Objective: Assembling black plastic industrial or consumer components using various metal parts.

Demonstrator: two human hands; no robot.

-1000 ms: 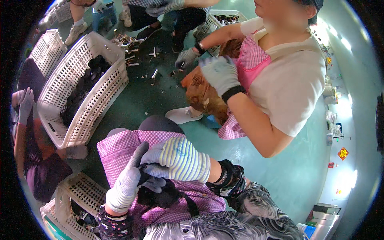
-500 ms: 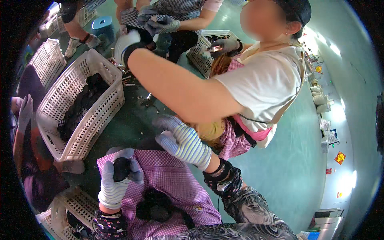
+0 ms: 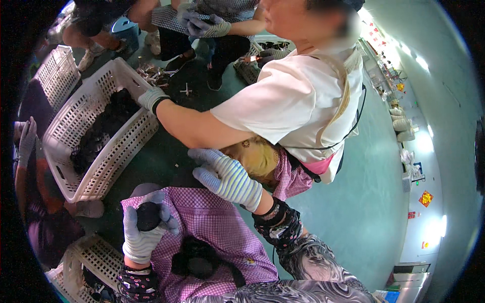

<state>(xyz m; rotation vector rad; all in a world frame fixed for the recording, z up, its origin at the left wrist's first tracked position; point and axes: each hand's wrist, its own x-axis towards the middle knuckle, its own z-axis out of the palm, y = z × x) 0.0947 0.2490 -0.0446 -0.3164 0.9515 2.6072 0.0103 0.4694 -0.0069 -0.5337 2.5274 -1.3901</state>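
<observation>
My left hand [image 3: 140,243], in a striped glove with grey fingertips, closes round a small round black piece [image 3: 148,216] over the left side of my lap. My right hand [image 3: 232,181], in a matching glove, is raised beyond my knee, fingers stretched and thumb apart, holding nothing. Under both hands a pink checked apron [image 3: 212,217] covers my lap. More black round pieces [image 3: 198,260] lie on it, and their exact kind I cannot make out.
A white slatted basket [image 3: 113,174] with black pieces [image 3: 103,123] stands ahead left. A co-worker in a white shirt [image 3: 288,96] sits close ahead, a gloved hand [image 3: 153,98] at its rim. Metal parts [image 3: 154,76] litter the floor beyond. Another basket [image 3: 101,257] stands near my left arm.
The co-worker's raised arm has come down to the basket's rim, and their body has shifted left. My right hand moved slightly left; my left still holds the round black piece.
</observation>
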